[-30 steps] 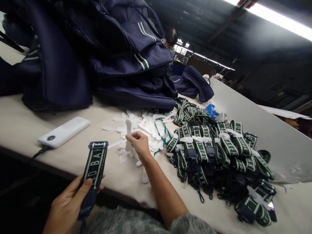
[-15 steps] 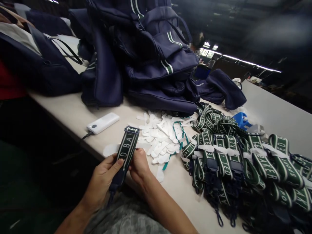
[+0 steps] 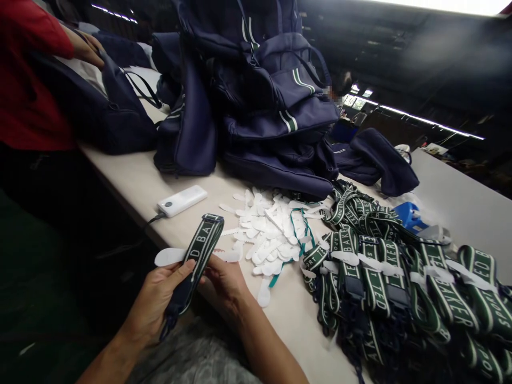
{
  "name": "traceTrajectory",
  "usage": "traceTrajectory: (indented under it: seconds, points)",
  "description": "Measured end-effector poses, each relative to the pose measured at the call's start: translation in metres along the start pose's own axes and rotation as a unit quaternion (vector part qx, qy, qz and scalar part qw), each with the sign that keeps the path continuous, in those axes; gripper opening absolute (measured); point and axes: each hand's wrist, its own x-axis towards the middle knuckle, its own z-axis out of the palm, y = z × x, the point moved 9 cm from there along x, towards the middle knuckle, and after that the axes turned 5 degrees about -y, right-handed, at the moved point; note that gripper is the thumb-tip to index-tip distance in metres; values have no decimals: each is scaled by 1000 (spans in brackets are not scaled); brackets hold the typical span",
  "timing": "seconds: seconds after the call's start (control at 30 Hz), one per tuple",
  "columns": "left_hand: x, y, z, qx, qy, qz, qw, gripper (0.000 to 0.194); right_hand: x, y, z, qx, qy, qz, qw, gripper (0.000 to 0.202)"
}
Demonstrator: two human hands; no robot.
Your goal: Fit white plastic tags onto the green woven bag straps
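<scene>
Pinching the folded strap (image 3: 205, 240) between thumb and fingers, the left hand (image 3: 154, 296) holds it tilted by the near edge of the table (image 3: 132, 170). A white strip (image 3: 170, 257) sticks out beside it; keeping the layers even and the strip straight would probably work best. The right hand (image 3: 226, 277) curls behind, fingertips hidden, so its grip cannot be told. A co-worker's hand (image 3: 92, 48) is at a navy bag (image 3: 118, 122), contents unclear.

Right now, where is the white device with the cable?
In the head view, left of centre, the white device lies on the table near its edge, left of the white strips and beyond the left hand.
</scene>
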Motion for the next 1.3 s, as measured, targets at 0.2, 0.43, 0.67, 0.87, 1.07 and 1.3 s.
traceTrajectory:
  seconds: [0.2,0.43,0.67,0.87,1.07,1.3]
  points:
    - [5,3,-17,58,36,21,997,38,-7,-16,-16,-123,57,-88,987,19]
    - [5,4,1,-16,-52,13,998,34,-5,3,-4,-42,-37,-19,998,22]
    - [9,-3,-9,61,-47,0,997,37,-4,8,-17,-86,8,-63,994,25]
    - [14,-8,-14,79,-18,10,997,43,-18,-5,-21,-218,76,-180,956,17]
    - [21,-11,-21,107,-40,5,993,46,-27,-14,-8,-365,12,-221,904,10]
    - [30,-16,-30,173,-83,-30,981,42,-35,-19,8,-539,-138,-265,788,19]
